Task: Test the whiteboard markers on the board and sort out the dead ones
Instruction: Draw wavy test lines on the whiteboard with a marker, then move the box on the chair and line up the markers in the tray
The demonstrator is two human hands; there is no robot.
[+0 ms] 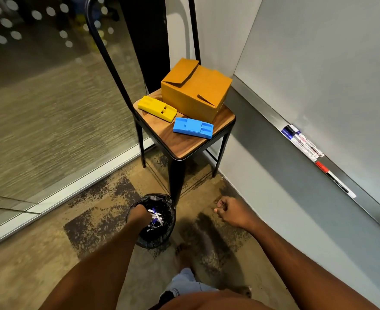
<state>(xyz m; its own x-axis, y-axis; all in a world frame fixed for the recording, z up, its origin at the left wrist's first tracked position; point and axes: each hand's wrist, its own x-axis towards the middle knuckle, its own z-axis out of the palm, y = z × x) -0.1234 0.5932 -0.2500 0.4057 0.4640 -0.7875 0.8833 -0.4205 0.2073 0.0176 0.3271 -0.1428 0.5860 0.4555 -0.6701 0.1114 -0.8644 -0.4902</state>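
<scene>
Several markers (156, 218) lie criss-crossed in the black-lined bin (160, 240) on the floor, pointing every which way. Left hand (139, 214) is down at the rim, fingers hidden, so I can't tell its grip. Right hand (231, 210) hangs loosely curled, empty. Any dead one should drop clean inside the liner. Tray markers (303, 142) lie lengthwise along the ledge (262, 108), caps toward the chair (184, 146).

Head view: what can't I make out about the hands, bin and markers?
- Left hand: its fingers reach into the bin, hidden behind the hand itself; any grip is unclear.
- Markers in the bin: blurred, count unclear.
- Tray markers: labels too small to read.
- Cardboard box: closed flaps hide its contents.
</scene>
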